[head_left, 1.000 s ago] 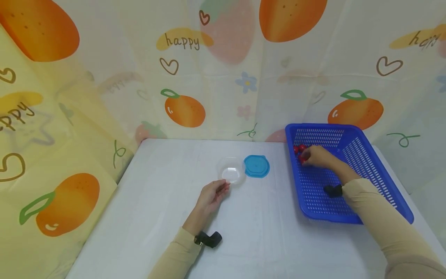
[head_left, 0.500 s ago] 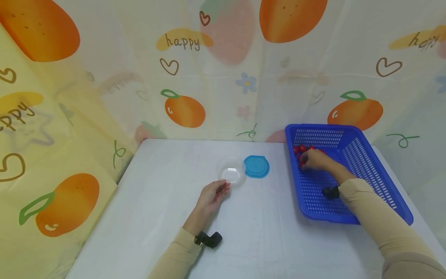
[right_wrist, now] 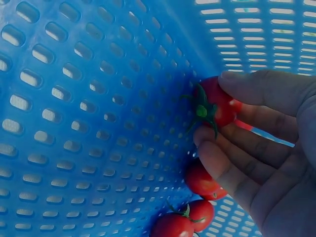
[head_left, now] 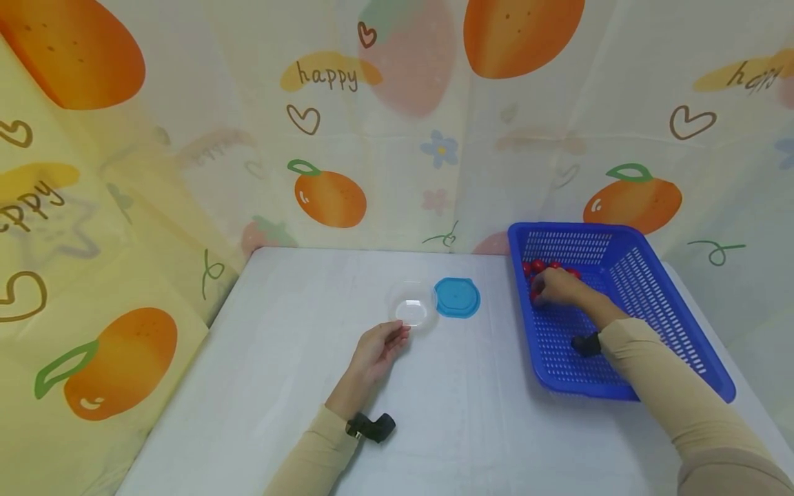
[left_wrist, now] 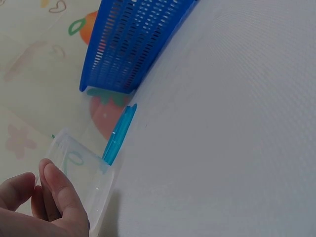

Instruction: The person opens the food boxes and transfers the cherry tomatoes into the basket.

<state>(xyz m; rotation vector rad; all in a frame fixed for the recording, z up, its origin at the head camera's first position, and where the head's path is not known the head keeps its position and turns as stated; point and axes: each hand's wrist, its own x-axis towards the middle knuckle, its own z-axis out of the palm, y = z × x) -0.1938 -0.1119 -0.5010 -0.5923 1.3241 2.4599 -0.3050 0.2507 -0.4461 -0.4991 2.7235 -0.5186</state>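
Observation:
My left hand (head_left: 377, 350) pinches the near rim of a clear plastic container (head_left: 414, 303) standing on the white tabletop. In the left wrist view, the thumb and fingers (left_wrist: 61, 190) meet at the wall of the container (left_wrist: 86, 180). Inside the blue basket (head_left: 540, 358), my right hand (head_left: 561, 286) holds a red cherry tomato (right_wrist: 215, 103) with a green stem between thumb and fingertips. More cherry tomatoes (right_wrist: 173, 226) lie below that hand in the right wrist view, near the basket's wall. Beside the container lies a flat blue lid (head_left: 457, 297).
The basket has perforated walls and takes up the right side of the white table (head_left: 279, 331). A curtain (head_left: 397, 172) printed with fruit hangs behind the table and along its left side. A small black camera (head_left: 372, 427) sits on the left wrist.
My right hand has shifted slightly toward the near left within the basket, uncovering more tomatoes behind it. The left hand, the container and the lid have stayed in place.

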